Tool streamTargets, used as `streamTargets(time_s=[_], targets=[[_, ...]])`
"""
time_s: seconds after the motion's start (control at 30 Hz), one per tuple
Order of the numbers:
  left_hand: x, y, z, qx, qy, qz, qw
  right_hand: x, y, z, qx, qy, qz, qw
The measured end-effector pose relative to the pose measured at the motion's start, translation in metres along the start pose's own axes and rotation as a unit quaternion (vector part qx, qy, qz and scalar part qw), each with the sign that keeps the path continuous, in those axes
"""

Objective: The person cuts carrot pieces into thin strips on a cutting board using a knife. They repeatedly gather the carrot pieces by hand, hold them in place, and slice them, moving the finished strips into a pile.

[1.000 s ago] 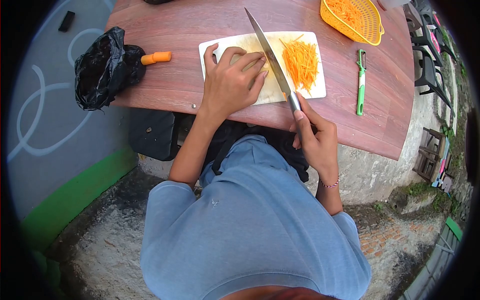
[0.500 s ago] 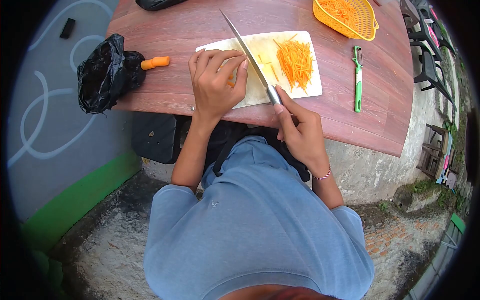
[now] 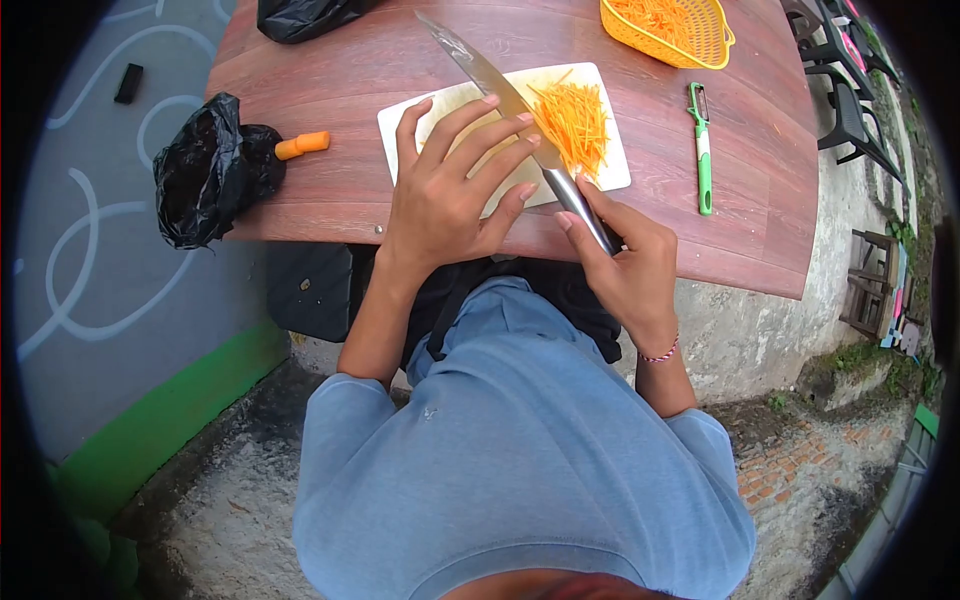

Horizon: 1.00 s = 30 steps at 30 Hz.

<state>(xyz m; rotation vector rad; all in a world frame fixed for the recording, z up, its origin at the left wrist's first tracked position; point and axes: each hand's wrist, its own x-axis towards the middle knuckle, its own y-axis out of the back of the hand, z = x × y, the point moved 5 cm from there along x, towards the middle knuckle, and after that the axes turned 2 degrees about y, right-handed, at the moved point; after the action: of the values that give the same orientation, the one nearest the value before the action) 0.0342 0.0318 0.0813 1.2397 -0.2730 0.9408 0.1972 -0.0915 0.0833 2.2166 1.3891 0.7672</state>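
From my remote seat I look down through the head camera at a broad reddish-brown wooden table [image 3: 330,70] with a curved near edge; the person's blue-grey shirt fills the lower part of the view; on the table, straight ahead, lies a white rectangular plastic cutting board [image 3: 612,160]; at the table's left edge sits a crumpled black plastic bag [image 3: 205,170], with a second black bag [image 3: 300,15] at the far edge; at the far right stands a yellow plastic basket [image 3: 665,30] holding shredded carrot; the left hand [image 3: 445,200] rests flat on the board with fingers spread and extended, gripping nothing, its fingertips reaching up against the flat of the blade; the right hand [image 3: 625,265] is clenched around the handle of a long steel chef's knife [image 3: 500,90], forefinger laid along the top near the blade's heel; the blade runs diagonally from that hand up and leftward across the board, its tip past the board's far edge; just to the right of the blade, on the board's right half, lies a pile of thin orange carrot strips [image 3: 575,120]; to the right of the board, apart from it, lies a green-and-white handled peeler [image 3: 703,150]; between the nearer bag and the board lies a short orange carrot stub [image 3: 302,145].
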Motion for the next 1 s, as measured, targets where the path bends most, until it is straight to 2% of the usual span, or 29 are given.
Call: streamTargets(time_s=[0.07,0.27,0.5,0.57,0.8,0.9,0.97,1.0], targets=[[0.003,-0.002,0.004,0.042,-0.018,-0.052,0.998,-0.002,0.004,-0.011,-0.013,0.051,0.021,0.998],[0.013,-0.019,0.003,0.067,-0.054,-0.121,0.989,-0.005,0.008,-0.012,-0.081,0.103,0.028,0.991],[0.027,-0.056,-0.001,0.107,-0.081,-0.184,0.974,-0.005,0.007,-0.003,-0.091,0.102,0.024,0.990],[0.031,-0.050,0.003,0.068,-0.075,-0.121,0.987,-0.006,0.007,0.002,-0.090,0.097,0.038,0.990],[0.021,-0.028,0.013,0.025,-0.083,-0.042,0.995,-0.008,0.010,0.006,-0.070,0.092,0.030,0.993],[0.015,-0.002,0.012,-0.008,-0.060,0.042,0.997,-0.010,0.006,0.015,-0.006,0.085,0.040,0.996],[0.002,0.014,-0.005,-0.001,-0.017,0.059,0.998,-0.015,0.002,0.034,0.114,-0.071,-0.001,0.991],[-0.007,0.023,-0.017,0.002,0.022,0.073,0.997,-0.015,0.004,0.033,0.114,-0.070,-0.006,0.991]])
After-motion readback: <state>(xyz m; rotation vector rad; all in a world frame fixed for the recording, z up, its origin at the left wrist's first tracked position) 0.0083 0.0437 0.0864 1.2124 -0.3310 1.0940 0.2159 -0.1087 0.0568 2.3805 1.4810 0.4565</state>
